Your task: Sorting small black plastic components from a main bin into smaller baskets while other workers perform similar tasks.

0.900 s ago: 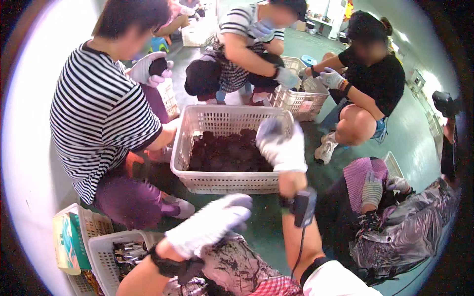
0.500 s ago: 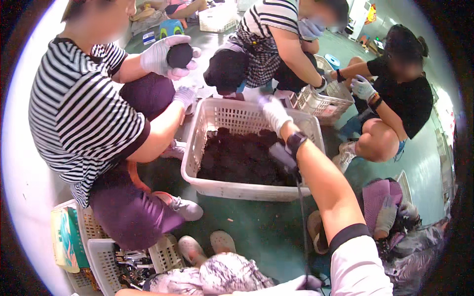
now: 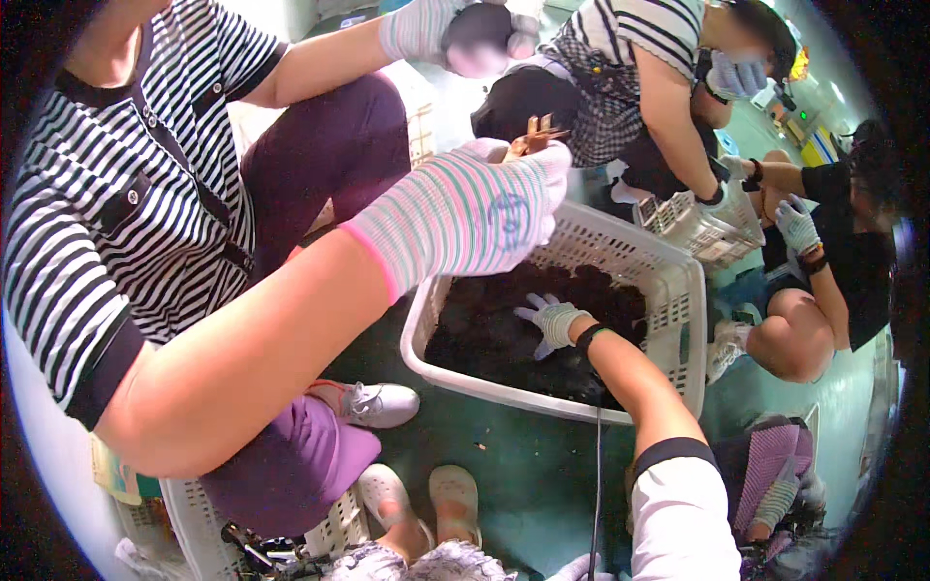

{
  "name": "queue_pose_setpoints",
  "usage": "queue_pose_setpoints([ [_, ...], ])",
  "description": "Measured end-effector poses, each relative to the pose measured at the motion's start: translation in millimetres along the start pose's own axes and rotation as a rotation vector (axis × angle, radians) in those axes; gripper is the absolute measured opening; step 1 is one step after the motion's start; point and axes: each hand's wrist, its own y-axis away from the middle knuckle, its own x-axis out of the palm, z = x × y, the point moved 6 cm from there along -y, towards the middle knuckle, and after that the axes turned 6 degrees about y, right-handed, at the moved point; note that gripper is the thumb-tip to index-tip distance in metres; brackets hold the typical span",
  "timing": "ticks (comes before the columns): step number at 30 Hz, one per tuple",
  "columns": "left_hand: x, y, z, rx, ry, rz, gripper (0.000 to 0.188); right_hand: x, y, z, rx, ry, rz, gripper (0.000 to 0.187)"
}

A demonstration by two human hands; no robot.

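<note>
My right hand (image 3: 552, 324), in a white striped glove with a dark band at the wrist, reaches into a white plastic crate (image 3: 542, 402). Its fingers are spread over a heap of dark brown-black pieces (image 3: 475, 315), too dark to make out singly. At the bottom edge shows a bit of white glove (image 3: 581, 569), seemingly my left hand; its fingers are mostly cut off. Across the crate's left corner passes a co-worker's gloved hand (image 3: 475, 208) pinching a brown pronged piece (image 3: 538, 137). That person's other hand (image 3: 421, 31) holds a dark round thing (image 3: 480, 39).
A thin cable (image 3: 595, 484) runs from the crate's front rim toward me. Two more people crouch beyond, at a smaller white crate (image 3: 712, 218). Lower left, a crate (image 3: 189, 523) holds dark metal-looking parts (image 3: 262, 547). My clogs (image 3: 453, 494) are on the green floor.
My right hand has come down from above the crate's far side onto the dark heap. The co-worker's striped-sleeved arm now stretches across with the brown piece. The whole view has shifted.
</note>
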Motion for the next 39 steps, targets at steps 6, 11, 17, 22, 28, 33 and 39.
queue_pose_setpoints([
  [6,22,5,-40,0.153,-0.043,-0.028,0.075,7,-33,8,0.043,-0.036,0.012,0.105],
  [11,15,-6,-27,0.093,0.014,-0.043,0.082,48,-54,-22,0.056,-0.263,-0.005,0.105],
  [17,12,-5,-34,0.150,0.028,0.012,0.084,40,-60,-8,0.056,-0.315,0.039,0.102],
  [22,17,-3,-38,0.134,-0.059,0.000,0.087,49,-48,13,0.056,-0.521,0.202,0.096],
  [28,20,-1,-44,0.071,-0.079,0.029,0.090,25,-34,18,0.002,-0.902,0.439,0.063],
  [33,32,-6,-40,0.041,-0.143,0.130,0.085,36,-19,-34,-0.093,-0.952,0.228,0.040],
  [39,35,-8,-32,0.130,-0.375,0.120,0.080,-9,56,-64,-0.383,0.227,-0.391,0.042],
])
